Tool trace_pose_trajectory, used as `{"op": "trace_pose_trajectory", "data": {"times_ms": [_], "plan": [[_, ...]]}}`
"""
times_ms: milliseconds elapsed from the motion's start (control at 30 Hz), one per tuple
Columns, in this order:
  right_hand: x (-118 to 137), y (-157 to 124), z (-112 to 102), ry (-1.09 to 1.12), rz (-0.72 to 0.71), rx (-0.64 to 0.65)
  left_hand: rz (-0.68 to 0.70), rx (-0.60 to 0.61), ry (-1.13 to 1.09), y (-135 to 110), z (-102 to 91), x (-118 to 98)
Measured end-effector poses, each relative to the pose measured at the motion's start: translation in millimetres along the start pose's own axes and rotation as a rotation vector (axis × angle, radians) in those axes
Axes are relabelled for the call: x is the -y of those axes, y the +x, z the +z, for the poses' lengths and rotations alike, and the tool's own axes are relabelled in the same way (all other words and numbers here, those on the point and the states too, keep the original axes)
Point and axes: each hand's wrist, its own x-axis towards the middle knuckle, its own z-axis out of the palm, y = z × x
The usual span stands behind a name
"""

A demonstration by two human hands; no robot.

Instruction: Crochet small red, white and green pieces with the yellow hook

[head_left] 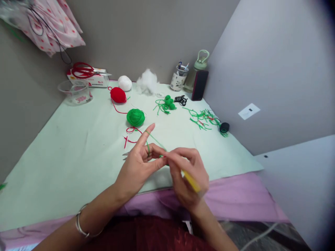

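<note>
My left hand (141, 160) pinches a small green crochet piece (161, 156) between thumb and fingers; most of it is hidden. Green yarn (157, 140) runs taut over its raised index finger and loops round another finger. In my right hand (187, 174) is a crochet hook with a yellow handle (192, 181), slightly blurred, its tip at the piece. Beyond the left hand lie a green yarn ball (135, 118) and a red yarn strand (130, 130). Metal blade tips (125, 155) poke out beside that hand.
At the back stand a clear plastic tub (75, 93), a box topped by red-handled scissors (85, 70), a pen cup (179, 78), a bottle (201, 64) and a phone (200, 85). Red yarn (118, 95), white stuffing (147, 82) and green scraps (204, 116) lie about.
</note>
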Motion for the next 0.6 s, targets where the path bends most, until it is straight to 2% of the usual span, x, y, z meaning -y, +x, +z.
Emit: {"op": "trace_pose_trajectory", "data": {"times_ms": [67, 133, 300, 433, 600], "plan": [[-0.1, -4.6, 3.6, -0.127, -0.138, -0.062, -0.024, 0.006, -0.068, 0.1, 2.7, 1.6], [0.0, -6.0, 6.8, -0.067, -0.142, -0.115, -0.075, 0.011, -0.158, 0.4, 5.5, 2.0], [-0.7, 1.3, 4.2, 0.272, 0.066, -0.075, -0.147, 0.013, -0.270, 0.4, 6.9, -1.6], [-3.2, 5.6, -0.5, 0.380, 0.128, -0.122, -0.151, 0.006, -0.267, 1.1, 0.8, -3.4], [-3.4, 14.9, -4.9, 0.613, 0.338, -0.137, -0.139, 0.022, -0.260, 2.1, -5.2, -5.3]]}}
